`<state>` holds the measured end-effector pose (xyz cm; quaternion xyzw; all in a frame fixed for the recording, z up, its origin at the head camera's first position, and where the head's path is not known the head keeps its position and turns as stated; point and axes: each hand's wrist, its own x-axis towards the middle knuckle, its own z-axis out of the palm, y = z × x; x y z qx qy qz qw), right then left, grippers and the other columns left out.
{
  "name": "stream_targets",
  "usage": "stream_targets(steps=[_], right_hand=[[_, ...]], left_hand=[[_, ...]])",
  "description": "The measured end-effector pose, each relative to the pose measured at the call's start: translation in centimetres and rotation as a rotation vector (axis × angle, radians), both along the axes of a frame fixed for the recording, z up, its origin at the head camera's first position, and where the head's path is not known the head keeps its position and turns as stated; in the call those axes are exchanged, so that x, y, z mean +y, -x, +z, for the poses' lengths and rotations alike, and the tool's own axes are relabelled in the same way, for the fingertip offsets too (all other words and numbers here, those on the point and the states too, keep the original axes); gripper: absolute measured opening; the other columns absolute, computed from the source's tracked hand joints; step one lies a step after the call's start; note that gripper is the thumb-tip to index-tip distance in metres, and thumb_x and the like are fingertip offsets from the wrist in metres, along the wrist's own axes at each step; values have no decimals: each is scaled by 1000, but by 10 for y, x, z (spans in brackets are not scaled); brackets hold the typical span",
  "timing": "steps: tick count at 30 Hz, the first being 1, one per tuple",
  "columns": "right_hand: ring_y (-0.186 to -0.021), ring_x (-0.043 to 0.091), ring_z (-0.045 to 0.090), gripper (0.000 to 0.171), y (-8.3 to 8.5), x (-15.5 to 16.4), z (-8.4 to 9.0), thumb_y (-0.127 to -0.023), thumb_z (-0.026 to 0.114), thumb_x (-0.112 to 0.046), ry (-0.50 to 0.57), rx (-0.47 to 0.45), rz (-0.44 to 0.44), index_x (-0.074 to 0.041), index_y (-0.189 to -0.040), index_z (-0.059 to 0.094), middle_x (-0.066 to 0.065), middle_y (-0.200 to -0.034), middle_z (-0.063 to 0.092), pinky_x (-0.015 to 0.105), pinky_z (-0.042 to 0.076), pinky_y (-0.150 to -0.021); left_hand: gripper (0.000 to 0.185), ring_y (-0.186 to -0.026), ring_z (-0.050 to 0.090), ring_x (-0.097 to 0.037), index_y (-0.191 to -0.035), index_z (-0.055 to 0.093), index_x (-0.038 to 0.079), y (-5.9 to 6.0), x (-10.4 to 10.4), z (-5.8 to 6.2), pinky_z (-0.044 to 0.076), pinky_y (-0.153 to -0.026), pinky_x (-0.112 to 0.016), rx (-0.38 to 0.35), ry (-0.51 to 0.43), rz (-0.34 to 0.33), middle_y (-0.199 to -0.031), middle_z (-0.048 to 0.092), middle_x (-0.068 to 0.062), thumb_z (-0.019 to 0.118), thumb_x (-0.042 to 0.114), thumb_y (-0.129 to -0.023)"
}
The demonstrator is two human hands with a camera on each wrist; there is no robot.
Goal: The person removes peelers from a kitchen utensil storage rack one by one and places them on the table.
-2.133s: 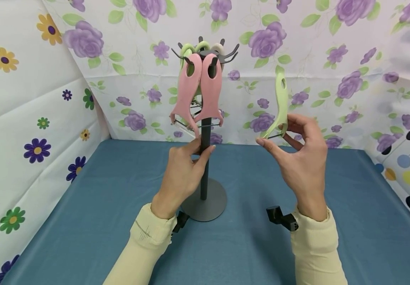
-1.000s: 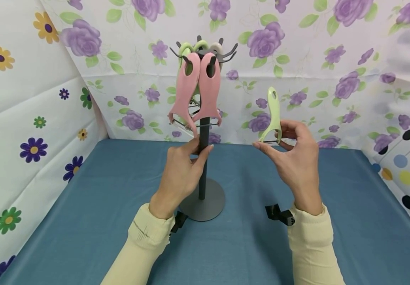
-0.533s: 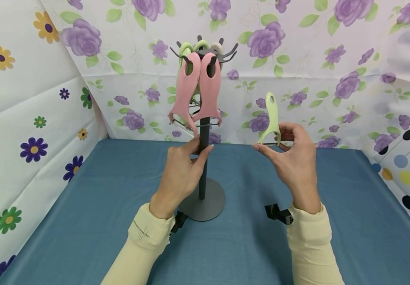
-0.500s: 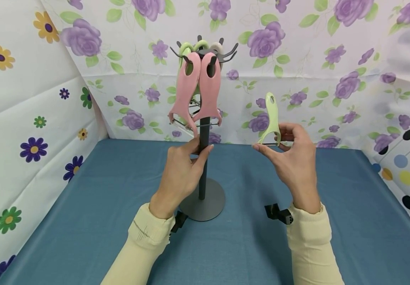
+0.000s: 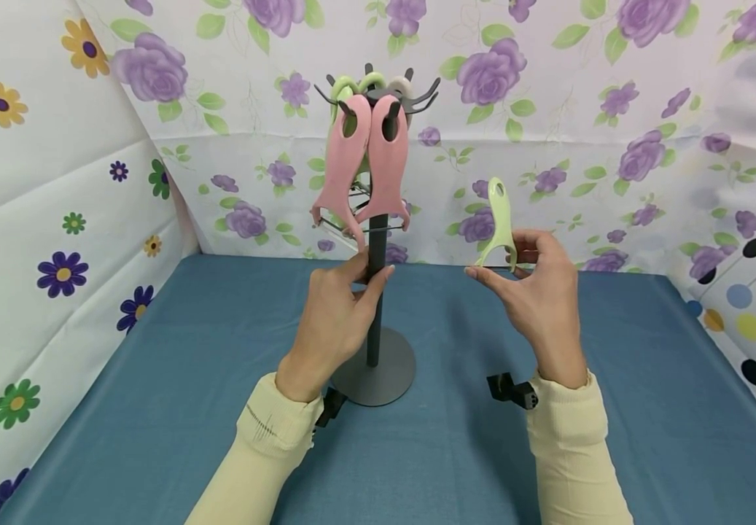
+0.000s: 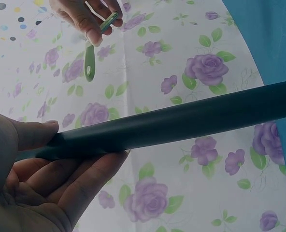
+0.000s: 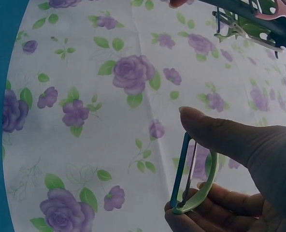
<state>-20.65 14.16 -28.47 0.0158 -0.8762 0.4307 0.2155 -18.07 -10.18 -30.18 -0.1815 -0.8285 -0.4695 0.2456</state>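
My left hand [image 5: 333,319] grips the dark post [image 6: 181,123] of an upright stand, thumb on one side and fingers on the other. Two pink peelers [image 5: 387,157] hang from hooks at the front of the stand's top, just above that hand. Behind them hang light green peelers [image 5: 343,87] and a whitish one [image 5: 401,86], mostly hidden. To the right of the stand, my right hand [image 5: 538,299] pinches a light green peeler [image 5: 501,219] by its blade end, handle pointing up. In the right wrist view, the blade [image 7: 191,166] spans between thumb and fingers.
The stand's round grey base [image 5: 394,383] rests on a blue tablecloth [image 5: 220,437]. Bare curved hooks [image 5: 426,95] stick out at the top right of the stand. Flower-patterned sheets [image 5: 240,95] rise behind and at the left. A black camera mount [image 5: 512,391] sits on the right wrist.
My right hand has lowered the green peeler and brought it slightly left, and its handle has turned to show more of its face. The left hand keeps its grip on the post.
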Motion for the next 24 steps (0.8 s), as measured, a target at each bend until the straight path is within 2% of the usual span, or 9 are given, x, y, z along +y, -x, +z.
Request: stream_targets(steps=[3,10,24], right_hand=[[-110,30,58,66,1,0,-2,-80,90,-33,-11,-5,0,-5,-132,59,16,-115,61,48,56,-98],[-112,30,58,68,5,1,-5,-80,89,-34,-22,-20,-1,-5,-133,58,16,-115,61,48,56,-97],[-112,33,59,70,9,1,-9,-81,89,-33,-57,-62,-5,-4,-135,55,17,-119,60,47,54,-92]], left_hand=[[21,-72,74,-22,-116,73,5,0,0,0,61,-60,-27,1,0,4,-87,77,-10,64,19,-103],[20,-59,67,-13,-114,74,5,0,0,-1,51,-47,-24,37,18,14,-86,76,-10,64,19,-103],[21,-61,70,-16,-115,74,5,0,0,-1,52,-48,-23,32,13,12,-87,77,-11,63,19,-103]])
